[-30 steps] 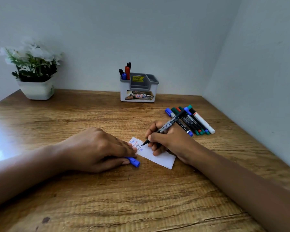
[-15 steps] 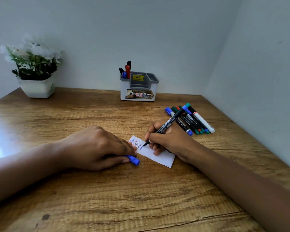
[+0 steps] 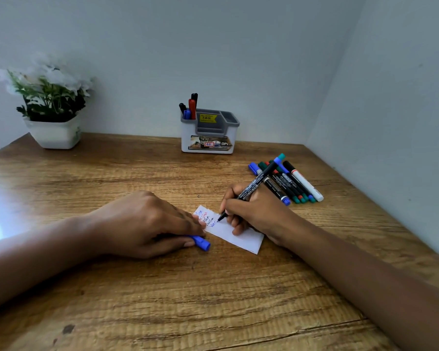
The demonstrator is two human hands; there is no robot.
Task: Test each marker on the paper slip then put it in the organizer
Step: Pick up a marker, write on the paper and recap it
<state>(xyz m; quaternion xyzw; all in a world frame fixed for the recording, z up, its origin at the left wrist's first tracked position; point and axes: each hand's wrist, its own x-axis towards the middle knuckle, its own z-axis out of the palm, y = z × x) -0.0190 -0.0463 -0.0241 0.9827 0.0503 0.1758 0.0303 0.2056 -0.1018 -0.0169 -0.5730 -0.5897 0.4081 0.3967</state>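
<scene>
A white paper slip (image 3: 241, 238) with red, black and blue scribbles lies mid-table. My right hand (image 3: 256, 211) grips a black-bodied marker (image 3: 254, 186) with its tip touching the slip beside the blue writing. My left hand (image 3: 147, 224) presses the slip's left end and holds a blue cap (image 3: 202, 242) under its fingers. The white and grey organizer (image 3: 209, 133) stands at the back wall with several markers (image 3: 190, 106) upright in its left compartment. A pile of several markers (image 3: 292, 182) lies at the right, behind my right hand.
A white pot of white flowers (image 3: 52, 110) stands at the back left corner. Walls close the table at the back and the right. The wooden table (image 3: 188, 300) stretches toward me.
The marker tip has moved a little to the right along the slip, adding to the blue line of writing. The left hand has stayed put on the slip and cap.
</scene>
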